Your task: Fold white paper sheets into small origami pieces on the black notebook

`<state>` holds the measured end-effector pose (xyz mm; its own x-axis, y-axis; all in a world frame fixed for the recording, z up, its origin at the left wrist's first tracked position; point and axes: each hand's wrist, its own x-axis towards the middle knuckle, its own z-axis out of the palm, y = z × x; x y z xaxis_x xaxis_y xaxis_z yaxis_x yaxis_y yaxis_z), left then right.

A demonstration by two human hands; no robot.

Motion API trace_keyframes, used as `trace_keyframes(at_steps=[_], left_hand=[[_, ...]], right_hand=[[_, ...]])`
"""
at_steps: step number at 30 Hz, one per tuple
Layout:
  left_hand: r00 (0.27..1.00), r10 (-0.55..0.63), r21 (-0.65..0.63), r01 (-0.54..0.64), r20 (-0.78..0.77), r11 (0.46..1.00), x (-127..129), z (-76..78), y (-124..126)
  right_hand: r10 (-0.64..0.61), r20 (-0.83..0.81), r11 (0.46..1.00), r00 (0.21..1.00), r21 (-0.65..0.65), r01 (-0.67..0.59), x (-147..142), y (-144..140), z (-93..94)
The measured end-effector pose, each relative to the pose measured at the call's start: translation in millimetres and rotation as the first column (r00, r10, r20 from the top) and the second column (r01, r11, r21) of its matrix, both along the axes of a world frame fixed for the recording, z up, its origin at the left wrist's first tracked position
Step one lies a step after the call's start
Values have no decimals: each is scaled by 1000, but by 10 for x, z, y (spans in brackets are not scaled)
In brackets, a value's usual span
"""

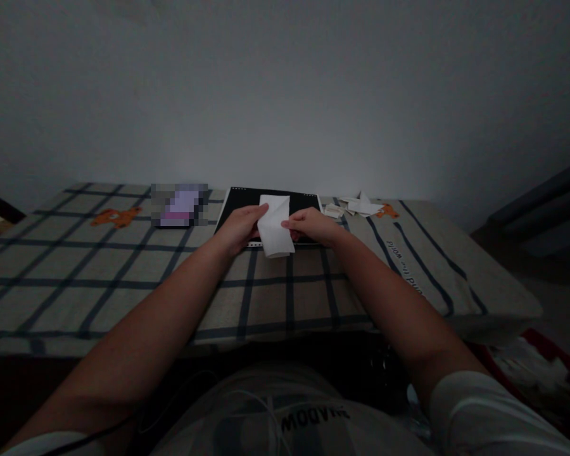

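A folded sheet of white paper [275,221] is held up between both hands, with a slanting crease near its top. My left hand [241,227] pinches its left edge, thumb on the front face and the other fingers mostly hidden behind. On the opposite edge, my right hand [312,225] grips the paper between thumb and fingers. Beneath the hands lies a flat black sheet or board [247,197] with a pale border and small white marks along its edges.
Folded white paper pieces [361,205] lie right of the black board. A phone-like device [180,206], blurred by pixelation, rests on the left. A checked cloth [137,266] covers the table, which meets a plain wall [285,95]. A red container [551,354] stands low at the right.
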<state>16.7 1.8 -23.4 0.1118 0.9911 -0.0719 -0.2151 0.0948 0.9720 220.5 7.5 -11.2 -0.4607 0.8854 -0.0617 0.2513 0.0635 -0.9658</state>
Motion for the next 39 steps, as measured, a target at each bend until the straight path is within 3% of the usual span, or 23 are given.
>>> trace_keyframes(at_steps=[19, 39], left_hand=[[997, 52, 17, -51, -65, 999, 26, 65, -45], [991, 65, 55, -59, -115, 997, -9, 14, -7]], right_hand=[[-47, -62, 999, 997, -16, 46, 1, 51, -63], [-22, -64, 999, 998, -48, 19, -8, 62, -95]])
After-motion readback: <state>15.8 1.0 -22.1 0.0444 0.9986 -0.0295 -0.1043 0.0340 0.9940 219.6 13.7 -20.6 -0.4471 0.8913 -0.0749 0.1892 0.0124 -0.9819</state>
